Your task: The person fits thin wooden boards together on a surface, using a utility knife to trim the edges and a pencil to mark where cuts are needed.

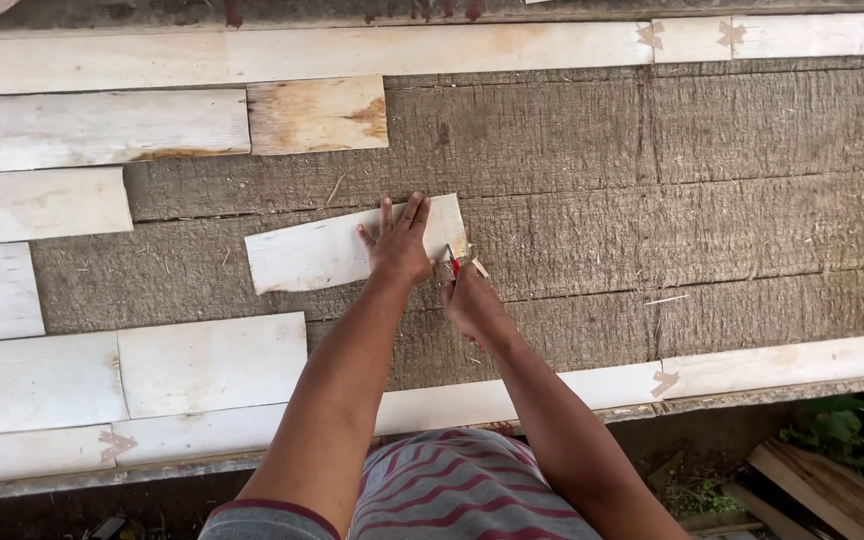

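The left hand [398, 248] lies flat, fingers spread, on a pale wooden board [317, 256] whose long axis runs left-right across the rough grey surface [652, 200]. The right hand [470, 300], fingers closed around a red-handled tool [455, 263], sits at the board's right end.

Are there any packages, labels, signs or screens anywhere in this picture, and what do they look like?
None in view: only pale wooden boards on a grey rough surface. The left hand presses one short board; the right hand holds a small red-handled tool.
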